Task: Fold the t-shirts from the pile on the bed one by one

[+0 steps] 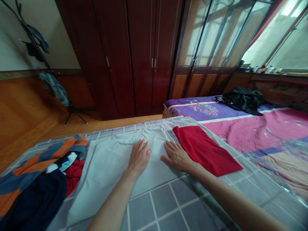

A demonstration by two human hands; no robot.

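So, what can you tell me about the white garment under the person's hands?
The white garment looks like thin, soft, matte cloth, spread flat and smooth on a grey-checked cover, with a curved fold near its far end. The left hand and right hand both lie flat on it, fingers spread. A folded red cloth lies along its right side, and a heap of orange and navy clothes lies along its left.

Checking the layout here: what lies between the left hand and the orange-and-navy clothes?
In the head view, a flat white garment lies between the left hand and the orange-and-navy clothes.
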